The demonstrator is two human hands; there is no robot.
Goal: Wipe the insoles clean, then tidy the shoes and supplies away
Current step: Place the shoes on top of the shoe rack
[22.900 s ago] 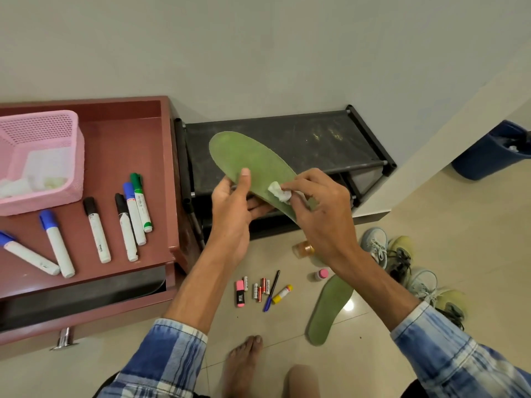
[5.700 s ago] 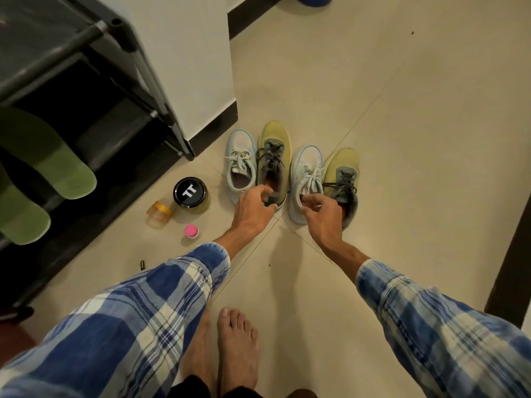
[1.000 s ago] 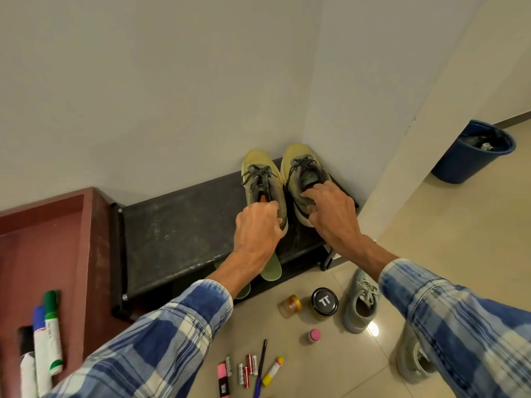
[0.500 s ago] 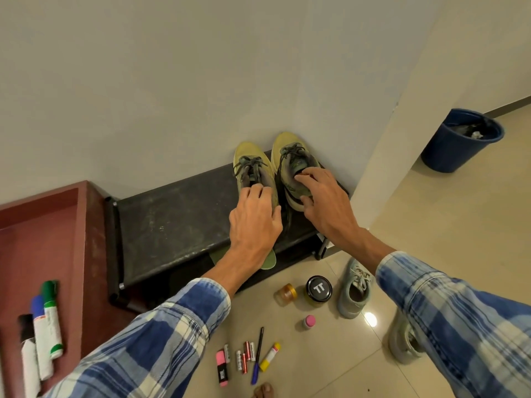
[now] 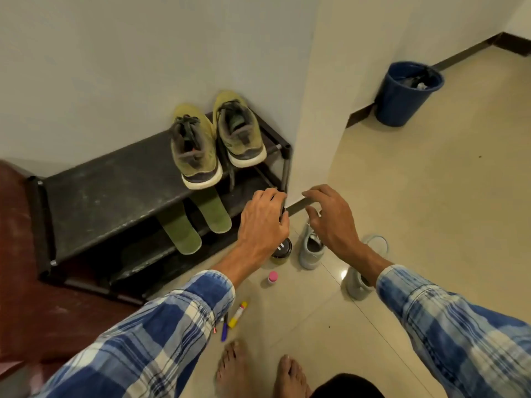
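No writing is reading clearly — only a blurred white mark on the black lid of a jar [image 5: 281, 249]. The left hand [image 5: 263, 222] and right hand [image 5: 330, 219] are hovering empty, fingers loosely curled, above the grey shoes [image 5: 311, 249] on open floor. The yellow-green shoes [image 5: 195, 145] are sitting at the rack's [image 5: 115, 182] right end, heels overhanging its edge — green insoles [image 5: 184, 234] are lying on the shelf below.

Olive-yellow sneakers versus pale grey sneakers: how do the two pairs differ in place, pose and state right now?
The olive-yellow sneakers stand on the black rack's top shelf; the pale grey sneakers are on the floor.

The olive-yellow pair sits tight side by side, toes to the wall; the grey shoes lie apart from each other.

The olive-yellow pair is untouched; the right hand hovers over one grey shoe.

Both are lace-up sneakers.
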